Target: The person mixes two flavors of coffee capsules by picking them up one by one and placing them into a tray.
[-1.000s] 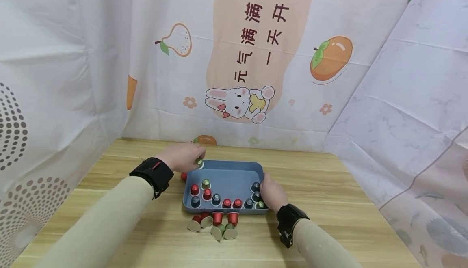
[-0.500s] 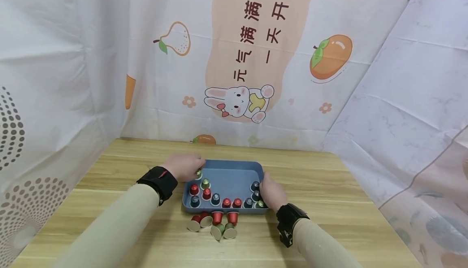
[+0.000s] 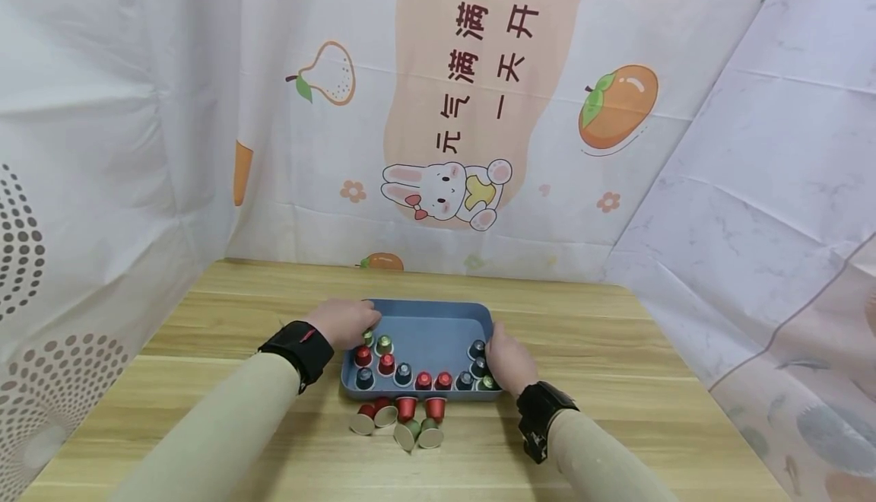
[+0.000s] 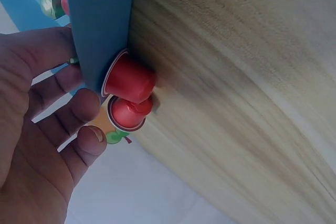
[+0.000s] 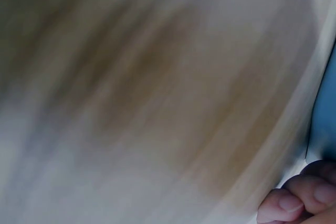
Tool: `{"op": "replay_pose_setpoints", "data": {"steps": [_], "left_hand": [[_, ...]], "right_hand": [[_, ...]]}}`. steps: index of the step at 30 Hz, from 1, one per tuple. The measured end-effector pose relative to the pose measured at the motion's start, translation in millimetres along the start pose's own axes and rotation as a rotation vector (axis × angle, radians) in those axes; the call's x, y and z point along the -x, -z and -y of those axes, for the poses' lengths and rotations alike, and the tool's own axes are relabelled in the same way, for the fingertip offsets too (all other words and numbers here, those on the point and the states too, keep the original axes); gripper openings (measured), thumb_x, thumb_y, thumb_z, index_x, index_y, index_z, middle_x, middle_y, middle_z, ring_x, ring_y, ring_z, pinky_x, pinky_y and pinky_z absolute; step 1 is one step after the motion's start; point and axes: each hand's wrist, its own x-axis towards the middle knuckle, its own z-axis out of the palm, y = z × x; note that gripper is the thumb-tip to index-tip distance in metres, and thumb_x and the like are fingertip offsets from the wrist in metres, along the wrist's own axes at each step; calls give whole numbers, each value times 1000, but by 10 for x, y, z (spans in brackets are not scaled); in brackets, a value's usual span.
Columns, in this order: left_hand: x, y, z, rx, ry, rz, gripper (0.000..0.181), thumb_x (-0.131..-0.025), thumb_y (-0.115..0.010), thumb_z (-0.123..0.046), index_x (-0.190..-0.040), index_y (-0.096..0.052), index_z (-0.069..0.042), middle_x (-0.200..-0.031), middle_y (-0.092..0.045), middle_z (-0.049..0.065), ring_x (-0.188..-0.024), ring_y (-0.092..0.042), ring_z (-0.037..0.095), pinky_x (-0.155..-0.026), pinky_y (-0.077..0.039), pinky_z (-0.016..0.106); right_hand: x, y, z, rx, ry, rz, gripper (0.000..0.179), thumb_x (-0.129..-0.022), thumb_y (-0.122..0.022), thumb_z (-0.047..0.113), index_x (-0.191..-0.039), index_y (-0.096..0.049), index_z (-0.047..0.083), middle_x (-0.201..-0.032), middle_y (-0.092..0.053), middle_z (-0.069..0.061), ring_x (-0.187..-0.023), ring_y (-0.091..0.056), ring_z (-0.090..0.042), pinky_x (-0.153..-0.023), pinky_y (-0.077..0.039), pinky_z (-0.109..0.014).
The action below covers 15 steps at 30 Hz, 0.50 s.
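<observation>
A blue-grey tray (image 3: 431, 327) in the head view holds red, green and dark coffee capsules along its near and left sides. At its left wall, my left hand (image 3: 344, 322) pinches a green coffee capsule (image 3: 368, 338), mostly hidden by the fingers. In the left wrist view, only a sliver of green shows between thumb and finger of the left hand (image 4: 47, 98). My right hand (image 3: 509, 359) grips the tray's right wall, beside dark capsules. Curled fingers of that right hand (image 5: 304, 195) sit by the tray's outer side (image 5: 323, 114) in the right wrist view.
Outside the tray's left wall lie two red capsules (image 4: 130, 78). More red capsules (image 3: 407, 408) and green capsules (image 3: 430, 433) lie on the wooden table (image 3: 582, 335) before the tray. A printed curtain (image 3: 308, 152) hangs behind the table.
My left hand has brought the green capsule from above the tray's far left corner down inside the left wall, nearer the other capsules. The right hand stays at the tray's right side.
</observation>
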Motion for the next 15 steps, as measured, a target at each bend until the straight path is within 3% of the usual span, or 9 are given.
{"op": "replay_pose_setpoints", "data": {"steps": [5, 11, 15], "left_hand": [[10, -18, 9, -8, 8, 18, 12, -90, -75, -6, -101, -72, -10, -90, -59, 1, -79, -53, 18, -77, -53, 37], [25, 13, 34, 15, -4, 13, 17, -90, -76, -8, -107, -72, -9, -110, -68, 10, -95, -66, 24, -89, -56, 45], [31, 64, 67, 49, -4, 3, 19, -92, -74, -9, -110, -72, -9, -111, -68, 10, -94, -66, 24, -88, -56, 45]], "right_hand": [[9, 5, 13, 0, 17, -6, 11, -100, -49, 5, -107, -47, -4, -61, -54, -13, -53, -60, -34, -51, -47, -49], [15, 20, 20, 0, 28, -13, 10, -100, -49, 4, -106, -47, -5, -60, -52, -11, -52, -60, -33, -51, -47, -48], [14, 15, 18, 2, 28, -22, 10, -100, -49, 4, -105, -47, -4, -62, -55, -13, -55, -61, -35, -53, -48, -49]]}}
